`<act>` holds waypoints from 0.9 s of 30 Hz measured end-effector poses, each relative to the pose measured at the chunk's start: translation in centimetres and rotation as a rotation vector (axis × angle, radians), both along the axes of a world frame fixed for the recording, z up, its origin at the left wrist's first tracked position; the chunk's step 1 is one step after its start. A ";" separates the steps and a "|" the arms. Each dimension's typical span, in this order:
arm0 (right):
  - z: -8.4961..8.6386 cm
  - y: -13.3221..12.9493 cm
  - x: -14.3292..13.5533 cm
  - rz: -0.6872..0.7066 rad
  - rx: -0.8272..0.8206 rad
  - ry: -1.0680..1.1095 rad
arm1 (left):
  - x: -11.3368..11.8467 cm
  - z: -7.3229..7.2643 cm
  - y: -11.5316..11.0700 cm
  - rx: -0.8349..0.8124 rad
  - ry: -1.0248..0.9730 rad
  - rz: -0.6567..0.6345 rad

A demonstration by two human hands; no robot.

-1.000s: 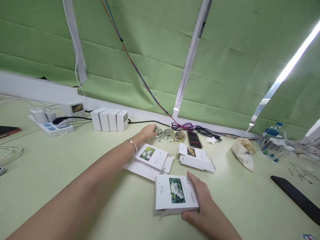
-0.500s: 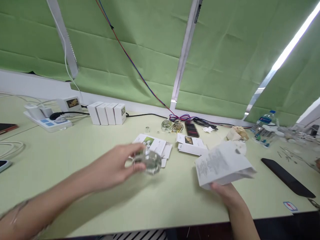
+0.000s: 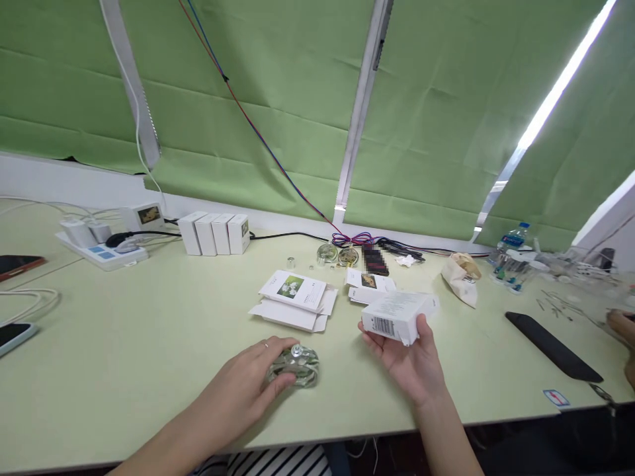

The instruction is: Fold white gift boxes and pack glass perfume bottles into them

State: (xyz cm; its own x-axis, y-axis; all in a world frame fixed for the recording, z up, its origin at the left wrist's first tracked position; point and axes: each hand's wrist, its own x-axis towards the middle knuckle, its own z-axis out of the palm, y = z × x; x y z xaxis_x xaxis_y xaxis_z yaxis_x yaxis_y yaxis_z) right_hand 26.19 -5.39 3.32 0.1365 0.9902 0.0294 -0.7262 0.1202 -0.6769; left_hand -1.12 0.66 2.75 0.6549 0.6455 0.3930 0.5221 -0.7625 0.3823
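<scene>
My left hand (image 3: 260,380) is closed around a clear glass perfume bottle (image 3: 306,367) low over the front of the table, its silvery nozzle facing up. My right hand (image 3: 414,367) grips a white cardboard box (image 3: 397,316) with grey print and a barcode, thumb on one side and fingers on the other. Between and beyond the hands lies an opened white carton (image 3: 290,315) with a picture of white flowers. Close behind the held box rests another white carton (image 3: 370,284) with a yellowish picture.
Several white boxes (image 3: 213,235) stand at the back left beside a power strip (image 3: 102,251). Two round glass bottles (image 3: 327,253) sit near bundled cables. On the right are a black slab (image 3: 553,346), a crumpled bag (image 3: 460,277) and a water bottle (image 3: 516,237). Another person's hand (image 3: 622,327) shows at the right edge.
My left hand has lowered the perfume bottle toward the front of the table. My right hand has drawn the white box leftward and turned it, so its barcode end shows.
</scene>
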 end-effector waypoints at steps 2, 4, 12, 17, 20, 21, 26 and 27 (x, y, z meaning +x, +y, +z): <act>0.0 0.2 -0.4 0.033 -0.028 0.004 | 0.5 0.2 -0.6 0.170 -0.078 0.037; 0.1 0.3 -0.9 0.056 -0.057 0.004 | 1.5 1.0 -1.5 0.337 -0.175 0.023; 1.8 -1.0 -2.9 0.118 -0.029 0.040 | 8.9 4.6 -3.0 0.383 -0.308 -0.215; 2.3 -1.4 -3.7 0.047 -0.060 0.021 | 10.1 4.6 -2.4 0.250 -0.318 -0.228; 1.9 -1.2 -4.1 0.029 -0.077 -0.003 | 10.1 4.8 -2.3 0.171 -0.260 -0.203; 1.7 -1.1 -4.1 0.029 -0.083 -0.022 | 10.1 4.9 -2.3 0.144 -0.235 -0.193; 1.1 -0.9 -1.8 -0.140 -0.096 -0.484 | 9.4 4.5 -2.4 0.116 -0.157 -0.148; 0.9 -0.9 -0.9 -0.236 -0.141 -0.667 | 9.2 4.4 -2.6 0.141 -0.160 -0.139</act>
State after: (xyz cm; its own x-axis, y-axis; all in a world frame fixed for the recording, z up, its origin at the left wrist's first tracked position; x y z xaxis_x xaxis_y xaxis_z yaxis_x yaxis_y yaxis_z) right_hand 25.33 -6.32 4.23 0.3449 0.9371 0.0548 -0.1187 0.1015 -0.9877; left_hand 8.04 -1.92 7.14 0.6563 0.4846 0.5784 0.3497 -0.8746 0.3360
